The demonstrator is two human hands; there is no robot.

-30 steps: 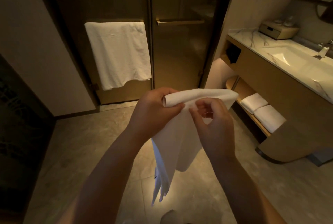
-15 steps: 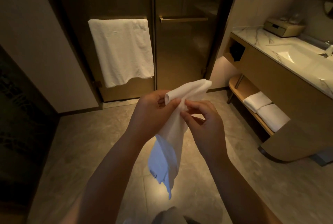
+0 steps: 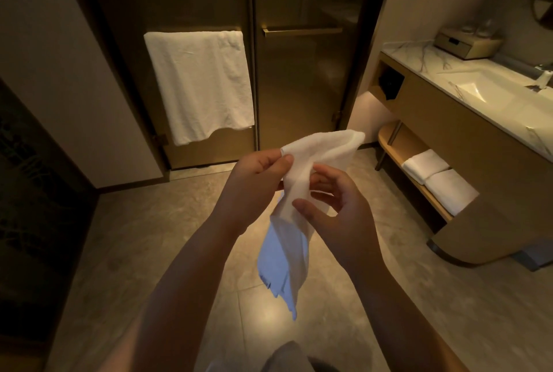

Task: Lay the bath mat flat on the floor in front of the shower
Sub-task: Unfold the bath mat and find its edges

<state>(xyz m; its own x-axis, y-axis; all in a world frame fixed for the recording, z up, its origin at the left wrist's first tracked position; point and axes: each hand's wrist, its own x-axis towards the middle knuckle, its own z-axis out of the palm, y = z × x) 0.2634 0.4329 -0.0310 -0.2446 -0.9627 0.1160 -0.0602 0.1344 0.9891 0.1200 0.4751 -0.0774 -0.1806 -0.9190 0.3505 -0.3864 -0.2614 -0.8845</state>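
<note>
Left fingers (image 3: 284,160) pinch the top edge of the bath mat (image 3: 294,198), thumb and forefinger pressed together on a rolled corner of the cloth. Right fingers (image 3: 324,172) are loosely curled and partly spread; the thumb (image 3: 308,211) lies against the front of the mat lower down, the other fingers reach behind the fold, so the cloth runs between thumb and fingers. How firm that grip is cannot be told. The left hand (image 3: 254,183) sits just left of the mat, the right hand (image 3: 344,216) just right of it and slightly lower, both held up in mid-air with bare forearms running down to the bottom of the view.

The mat is white, bunched and still folded. Its top flap sticks up and to the right above both hands; the rest hangs down between the wrists to a ragged lower end with a bluish tint. It hangs clear of the floor (image 3: 134,252), which is tan tile.

Beyond the hands is the shower: two dark glass doors (image 3: 299,87) with a bar handle. A white towel (image 3: 200,81) hangs on the left door. To the right stands a vanity (image 3: 463,138) with a marble top and a sink (image 3: 484,87), a small box (image 3: 466,42) at the back. Two folded towels (image 3: 437,177) lie on the low shelf under it. A pale wall is at left.
</note>
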